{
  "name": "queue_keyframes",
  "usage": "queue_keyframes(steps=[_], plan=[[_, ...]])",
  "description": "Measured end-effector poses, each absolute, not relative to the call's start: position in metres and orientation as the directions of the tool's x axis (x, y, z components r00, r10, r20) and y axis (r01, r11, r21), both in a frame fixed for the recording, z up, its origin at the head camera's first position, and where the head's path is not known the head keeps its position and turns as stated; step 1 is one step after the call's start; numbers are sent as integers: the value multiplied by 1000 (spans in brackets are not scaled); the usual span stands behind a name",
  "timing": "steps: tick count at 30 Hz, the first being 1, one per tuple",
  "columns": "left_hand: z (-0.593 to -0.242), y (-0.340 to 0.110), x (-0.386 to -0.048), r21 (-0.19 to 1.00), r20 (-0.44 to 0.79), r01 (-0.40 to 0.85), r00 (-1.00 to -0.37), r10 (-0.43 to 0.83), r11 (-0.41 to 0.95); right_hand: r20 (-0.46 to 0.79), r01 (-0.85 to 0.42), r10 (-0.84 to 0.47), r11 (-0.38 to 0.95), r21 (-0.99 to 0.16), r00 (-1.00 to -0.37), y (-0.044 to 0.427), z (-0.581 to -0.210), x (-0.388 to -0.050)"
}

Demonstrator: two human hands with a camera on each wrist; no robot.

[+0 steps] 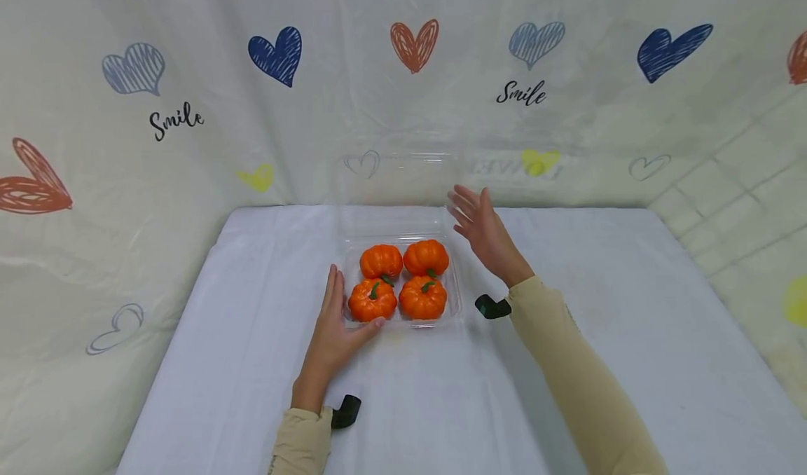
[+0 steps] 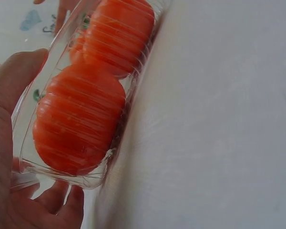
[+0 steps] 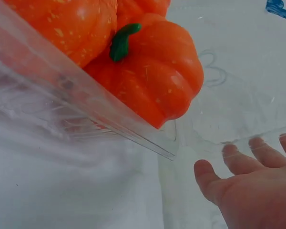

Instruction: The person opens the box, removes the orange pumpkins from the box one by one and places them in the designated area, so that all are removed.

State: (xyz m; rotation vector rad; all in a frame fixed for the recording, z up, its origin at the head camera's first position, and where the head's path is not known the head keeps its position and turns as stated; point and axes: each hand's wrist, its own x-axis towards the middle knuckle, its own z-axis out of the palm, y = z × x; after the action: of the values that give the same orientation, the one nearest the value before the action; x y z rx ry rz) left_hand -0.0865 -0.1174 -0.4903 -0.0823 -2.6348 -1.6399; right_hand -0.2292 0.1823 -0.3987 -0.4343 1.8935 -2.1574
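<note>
A clear plastic clamshell box sits on the white cloth with its transparent lid raised at the back. Several small orange pumpkins with green stems fill its base in two rows. My left hand grips the front left corner of the box, thumb on the front rim and fingers along the left side, as the left wrist view also shows. Beside the lid's right edge is my right hand, its fingers fairly straight and spread. Whether those fingertips touch the clear lid, I cannot tell.
The white cloth covers the table on both sides of the box. A pale curtain printed with hearts and "Smile" hangs directly behind the table. Dark wrist cameras stick out from both sleeves.
</note>
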Motion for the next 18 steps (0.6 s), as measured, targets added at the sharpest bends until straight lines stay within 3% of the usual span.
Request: queue_keyframes(steps=[10,18], plan=[[-490,-119,-86,897,63,74,-997,39,436,-103,191,-392,-194,-962,-914,183,-407,-253],[-490,-120,-86,898,75,89,-996,48,432,-207,368,-430,-334,-868,-879,188,-428,-257]])
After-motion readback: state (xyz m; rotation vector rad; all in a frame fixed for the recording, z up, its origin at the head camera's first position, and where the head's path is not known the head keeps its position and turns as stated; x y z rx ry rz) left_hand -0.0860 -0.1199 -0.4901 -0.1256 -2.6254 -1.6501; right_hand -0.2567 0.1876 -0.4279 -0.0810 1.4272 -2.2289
